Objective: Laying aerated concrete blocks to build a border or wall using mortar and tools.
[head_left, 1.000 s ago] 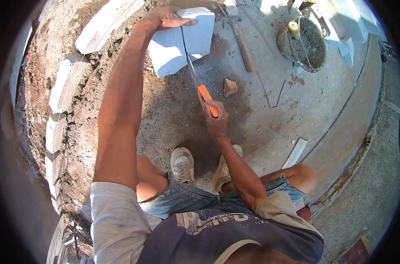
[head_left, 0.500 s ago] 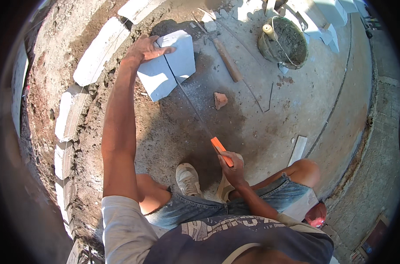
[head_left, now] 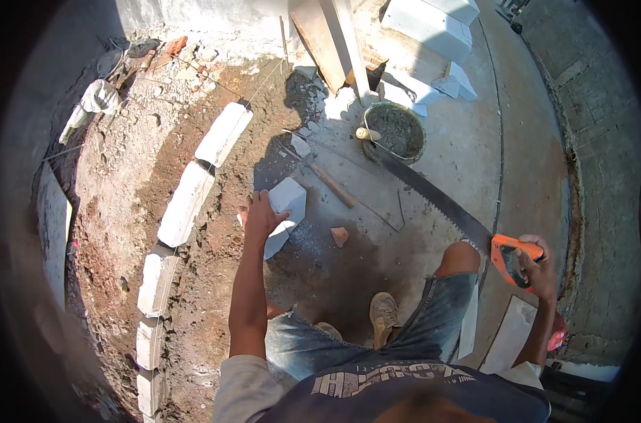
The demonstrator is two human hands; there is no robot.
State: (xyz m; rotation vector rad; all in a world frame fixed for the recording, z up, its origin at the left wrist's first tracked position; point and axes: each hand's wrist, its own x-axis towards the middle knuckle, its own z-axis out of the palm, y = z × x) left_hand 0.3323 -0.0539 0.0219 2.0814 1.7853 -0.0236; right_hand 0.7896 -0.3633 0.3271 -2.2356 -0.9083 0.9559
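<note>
My right hand (head_left: 539, 268), out to the right, grips the orange handle of a handsaw (head_left: 451, 218). Its long toothed blade is raised off the ground and points up and left toward a bucket. On the ground ahead of me, my left hand (head_left: 262, 211) holds a white lightweight block (head_left: 289, 197), the thumb lying across its top and the fingers over its left side. Part of the block is hidden under that hand, and I cannot tell whether it is in one piece. Pale dust lies beside it.
Left of me runs a curved row of white blocks (head_left: 186, 204) with a string along it. Further ahead are a wooden-handled tool (head_left: 333, 185), a brick chunk (head_left: 339, 236) and a bucket of wet mortar (head_left: 420, 149). More white blocks (head_left: 433, 28) stand at the far right.
The saw has come out of the block and swung up to the right with my right hand. My left hand stays on the block. The view has shifted, showing more of the far ground.
</note>
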